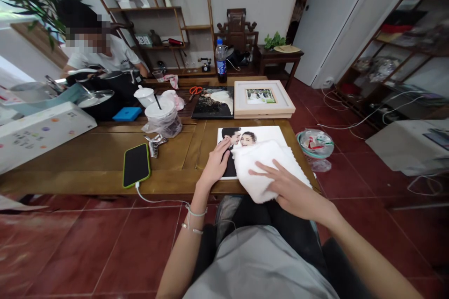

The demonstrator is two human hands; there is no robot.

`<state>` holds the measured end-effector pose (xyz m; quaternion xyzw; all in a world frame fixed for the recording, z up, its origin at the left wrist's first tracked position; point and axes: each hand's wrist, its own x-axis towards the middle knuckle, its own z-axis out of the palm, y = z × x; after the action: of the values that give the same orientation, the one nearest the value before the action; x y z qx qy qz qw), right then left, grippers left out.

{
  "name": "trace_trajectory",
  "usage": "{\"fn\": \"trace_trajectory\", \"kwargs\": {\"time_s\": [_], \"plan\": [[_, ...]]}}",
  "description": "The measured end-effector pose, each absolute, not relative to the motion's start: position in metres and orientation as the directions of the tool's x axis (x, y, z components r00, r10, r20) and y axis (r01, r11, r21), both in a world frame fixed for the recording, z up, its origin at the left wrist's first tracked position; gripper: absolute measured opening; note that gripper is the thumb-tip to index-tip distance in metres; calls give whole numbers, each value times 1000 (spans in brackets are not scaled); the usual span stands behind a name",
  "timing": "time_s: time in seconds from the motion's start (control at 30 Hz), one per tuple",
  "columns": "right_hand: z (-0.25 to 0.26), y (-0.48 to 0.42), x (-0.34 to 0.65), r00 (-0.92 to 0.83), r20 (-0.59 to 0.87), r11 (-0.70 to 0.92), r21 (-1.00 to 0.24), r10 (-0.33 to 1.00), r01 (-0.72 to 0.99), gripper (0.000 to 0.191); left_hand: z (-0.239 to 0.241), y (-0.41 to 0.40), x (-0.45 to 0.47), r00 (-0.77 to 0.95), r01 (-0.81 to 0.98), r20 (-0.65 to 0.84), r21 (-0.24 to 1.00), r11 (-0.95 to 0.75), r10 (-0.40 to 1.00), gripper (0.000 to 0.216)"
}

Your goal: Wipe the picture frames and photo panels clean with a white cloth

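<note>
A photo panel [268,132] with a portrait of two people lies flat near the front edge of the wooden table [168,154]. My left hand [216,161] rests on its left side, fingers stretched out over the picture. Across the panel's right and lower part spreads a fluffy white cloth [254,166], which hangs a little past the table edge. My right hand [280,180] presses down on this cloth with the fingers spread. The cloth hides much of the picture.
Behind the panel lie a framed photo [263,96], a dark print [213,103] and orange scissors [195,91]. A bottle [220,63] stands farther back. To the left are a charging phone [136,166] and a lidded cup [159,108]. A person [101,51] sits across.
</note>
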<state>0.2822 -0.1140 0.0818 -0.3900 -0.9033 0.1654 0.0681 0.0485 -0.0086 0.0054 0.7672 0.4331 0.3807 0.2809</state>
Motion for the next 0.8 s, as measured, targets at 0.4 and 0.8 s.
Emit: {"fn": "trace_trajectory", "kwargs": {"time_s": [0.4, 0.8], "plan": [[58, -72, 255, -255, 135, 279, -204, 957, 938, 48, 7, -12, 49, 300, 405, 325, 807, -429, 897, 42], [79, -125, 248, -638, 23, 593, -394, 770, 702, 54, 12, -11, 49, 341, 439, 370, 750, -494, 864, 42]]}}
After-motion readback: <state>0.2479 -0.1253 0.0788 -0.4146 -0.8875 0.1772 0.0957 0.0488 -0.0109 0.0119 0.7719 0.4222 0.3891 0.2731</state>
